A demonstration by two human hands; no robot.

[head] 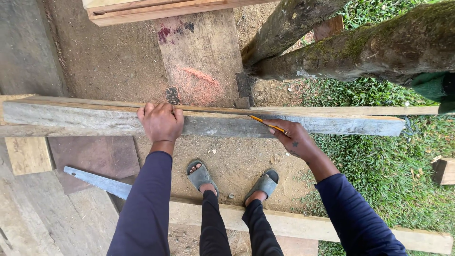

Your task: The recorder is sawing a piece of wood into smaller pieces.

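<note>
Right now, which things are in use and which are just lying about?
In use: plank, steadied by left hand; pencil, held by right hand against the plank.

Lying about: saw, lower board, tree trunks, wood offcut.

The saw [99, 181] had its handle hidden behind the left sleeve [144, 208]. The long plank [213, 124] ran off the left edge. The pencil [268, 123] point was too small to tell.

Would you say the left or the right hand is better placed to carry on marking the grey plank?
Probably the right hand: it holds the pencil with its tip at the grey plank's top edge. The left hand lies flat on the plank, steadying it.
</note>
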